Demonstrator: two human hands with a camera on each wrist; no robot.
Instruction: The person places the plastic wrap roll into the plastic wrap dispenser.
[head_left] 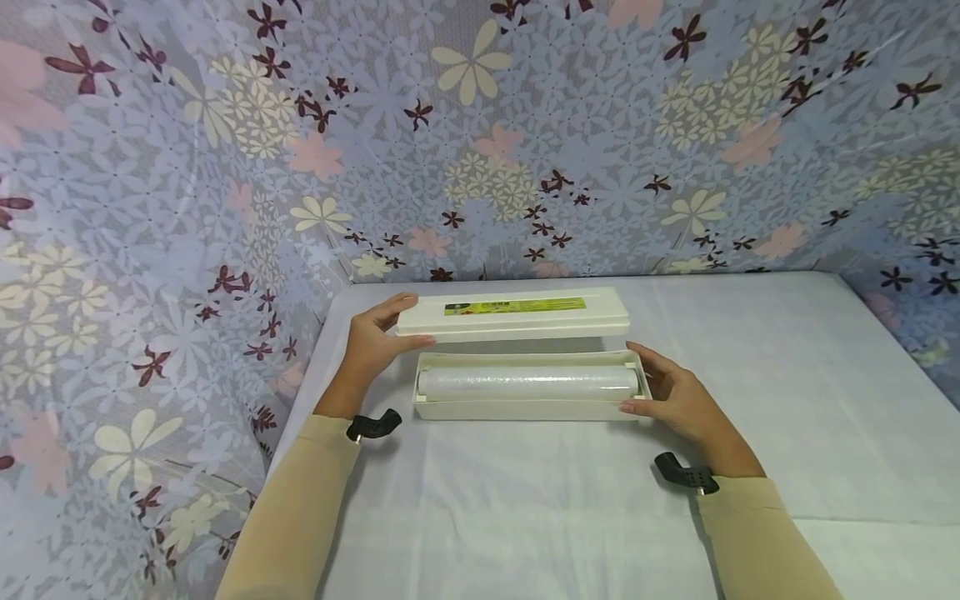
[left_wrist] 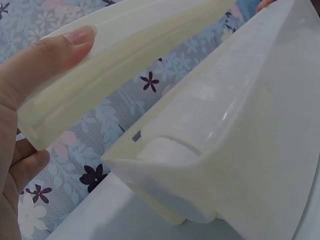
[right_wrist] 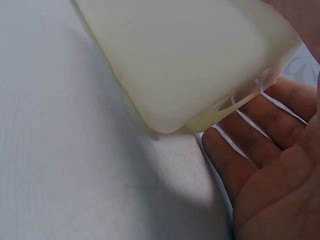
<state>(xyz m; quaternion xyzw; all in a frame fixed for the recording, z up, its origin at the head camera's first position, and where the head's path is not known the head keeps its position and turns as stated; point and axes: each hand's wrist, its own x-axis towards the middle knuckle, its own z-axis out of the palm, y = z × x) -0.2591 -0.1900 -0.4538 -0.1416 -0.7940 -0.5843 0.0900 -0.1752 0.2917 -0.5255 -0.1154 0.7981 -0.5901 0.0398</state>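
Observation:
A long white lid (head_left: 517, 327) with a green and yellow label is held up by my left hand (head_left: 375, 337), which grips its left end between thumb and fingers. Below it stands an open white box (head_left: 525, 410), the base of a cling film dispenser. Inside lies a roll of clear cling film (head_left: 525, 383). My right hand (head_left: 678, 400) grips the right end of the box, thumb on the front wall and fingers round the back. In the left wrist view a gap separates the lid (left_wrist: 95, 85) from the box (left_wrist: 165, 175).
A white cloth (head_left: 562, 517) covers the table. Flowered fabric (head_left: 480, 167) hangs behind it and along both sides. Black wrist straps (head_left: 375, 425) show at both sleeve cuffs.

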